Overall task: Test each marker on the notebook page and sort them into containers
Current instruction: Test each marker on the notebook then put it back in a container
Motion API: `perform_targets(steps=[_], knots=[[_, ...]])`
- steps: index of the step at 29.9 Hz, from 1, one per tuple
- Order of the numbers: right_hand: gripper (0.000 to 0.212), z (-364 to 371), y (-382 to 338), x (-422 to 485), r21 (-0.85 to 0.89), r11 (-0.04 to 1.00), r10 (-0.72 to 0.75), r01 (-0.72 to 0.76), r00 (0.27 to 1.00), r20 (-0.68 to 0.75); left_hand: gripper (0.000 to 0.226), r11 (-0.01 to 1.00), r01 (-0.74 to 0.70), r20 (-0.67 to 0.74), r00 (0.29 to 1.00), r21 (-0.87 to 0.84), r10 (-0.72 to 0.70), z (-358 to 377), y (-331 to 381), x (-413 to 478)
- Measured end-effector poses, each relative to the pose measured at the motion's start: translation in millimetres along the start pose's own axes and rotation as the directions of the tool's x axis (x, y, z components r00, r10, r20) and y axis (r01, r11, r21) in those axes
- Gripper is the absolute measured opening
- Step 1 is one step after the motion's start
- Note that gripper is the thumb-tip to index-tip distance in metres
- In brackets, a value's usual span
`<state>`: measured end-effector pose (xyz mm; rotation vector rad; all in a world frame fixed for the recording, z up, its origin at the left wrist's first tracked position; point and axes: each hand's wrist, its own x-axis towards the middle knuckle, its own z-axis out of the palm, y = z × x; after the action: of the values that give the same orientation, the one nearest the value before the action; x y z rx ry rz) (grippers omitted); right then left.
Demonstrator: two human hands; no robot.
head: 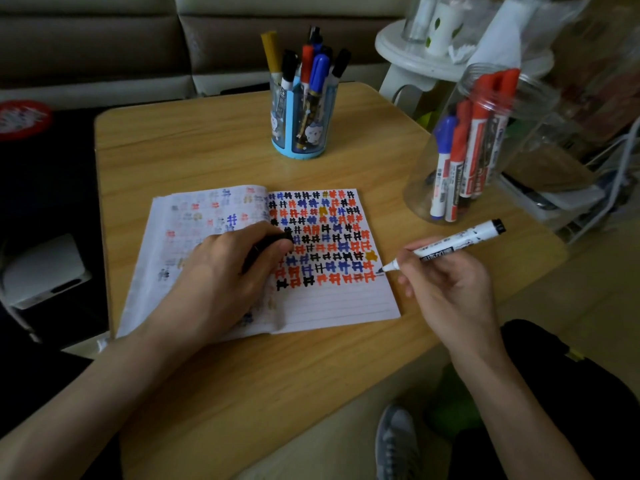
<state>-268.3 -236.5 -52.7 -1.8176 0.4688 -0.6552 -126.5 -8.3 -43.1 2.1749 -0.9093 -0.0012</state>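
Note:
An open lined notebook (332,303) lies on the wooden table, its right page filled with rows of black, red, blue and yellow marks. My right hand (450,289) grips a white marker with a black end (453,245), its tip touching the page's right edge. My left hand (225,278) rests on the notebook's middle and holds a black marker cap (266,247). A blue pen holder (303,119) with several markers stands at the back centre. A clear plastic jar (481,157) with red and blue markers stands at the right.
The wooden table (214,157) has rounded corners. A white round stand (415,60) with cups sits behind the jar. A sofa runs along the back. A white device (45,271) lies off the table's left edge. My shoe (394,441) shows below the table's front edge.

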Motion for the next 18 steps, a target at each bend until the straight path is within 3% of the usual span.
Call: perform_targets(steps=[5, 11, 18], knots=[[0.013, 1.4, 0.3, 0.6, -0.066, 0.997, -0.036, 0.04, 0.998, 0.052, 0.04, 1.0, -0.003, 0.003, 1.0, 0.005, 0.003, 0.1, 0.9, 0.6], [0.009, 0.5, -0.1, 0.7, 0.005, 0.998, 0.061, -0.061, 0.997, -0.047, 0.042, 1.0, 0.001, 0.008, 1.0, 0.0, -0.001, 0.2, 0.3, 0.1], [0.013, 0.6, -0.5, 1.1, -0.06, 0.998, 0.019, -0.019, 1.0, -0.006, 0.039, 1.0, -0.005, -0.007, 1.0, 0.004, 0.005, 1.1, 0.3, 0.2]])
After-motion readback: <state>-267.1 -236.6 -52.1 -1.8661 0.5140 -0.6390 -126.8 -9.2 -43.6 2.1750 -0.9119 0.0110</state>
